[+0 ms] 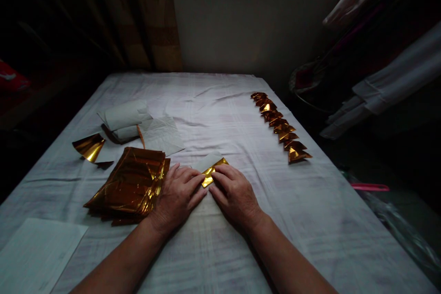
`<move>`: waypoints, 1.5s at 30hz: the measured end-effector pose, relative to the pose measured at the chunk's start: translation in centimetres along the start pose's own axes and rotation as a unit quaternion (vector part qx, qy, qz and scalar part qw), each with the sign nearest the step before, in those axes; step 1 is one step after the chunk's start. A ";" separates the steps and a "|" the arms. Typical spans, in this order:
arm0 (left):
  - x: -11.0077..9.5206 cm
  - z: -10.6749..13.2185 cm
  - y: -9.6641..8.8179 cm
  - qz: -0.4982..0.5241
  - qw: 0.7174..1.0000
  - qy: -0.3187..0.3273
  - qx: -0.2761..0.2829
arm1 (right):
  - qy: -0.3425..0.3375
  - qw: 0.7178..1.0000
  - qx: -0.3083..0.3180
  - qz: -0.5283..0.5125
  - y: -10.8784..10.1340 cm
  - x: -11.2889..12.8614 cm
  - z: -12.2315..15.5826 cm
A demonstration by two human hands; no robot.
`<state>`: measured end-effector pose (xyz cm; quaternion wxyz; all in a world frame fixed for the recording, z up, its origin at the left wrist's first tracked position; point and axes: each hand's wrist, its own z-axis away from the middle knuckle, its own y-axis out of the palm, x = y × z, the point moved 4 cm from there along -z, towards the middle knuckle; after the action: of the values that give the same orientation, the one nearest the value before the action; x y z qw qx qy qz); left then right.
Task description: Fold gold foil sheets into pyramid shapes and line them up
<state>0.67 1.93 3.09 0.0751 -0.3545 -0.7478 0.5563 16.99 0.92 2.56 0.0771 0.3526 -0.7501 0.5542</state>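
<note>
A small sheet of gold foil paper [208, 178] with a white back lies on the cloth, partly folded into a narrow strip. My left hand [179, 193] presses its fingertips on the left end of the strip. On the strip's right part rest the closed fingers of my right hand [236, 195]. Both hands hold the paper down, and some of it is hidden under the fingers. Just left of my left hand sits a thick stack of gold foil sheets [129, 183], its edges uneven.
Folded gold foil pieces [280, 128] form a row along the table's right side. Crumpled white paper [161, 133] and a curled foil scrap [89, 147] lie behind the stack. A white sheet [41, 255] is at front left. Garments [399, 73] hang beyond the right edge.
</note>
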 end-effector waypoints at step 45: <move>0.8 -1.3 0.6 -0.026 0.992 -0.121 -0.012 | 0.090 0.994 -0.026 0.059 1.0 0.0 -1.0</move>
<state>1.02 3.48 2.84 -0.0053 -0.2658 -0.7673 0.5836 16.06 1.95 2.16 0.1207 0.2538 -0.7741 0.5673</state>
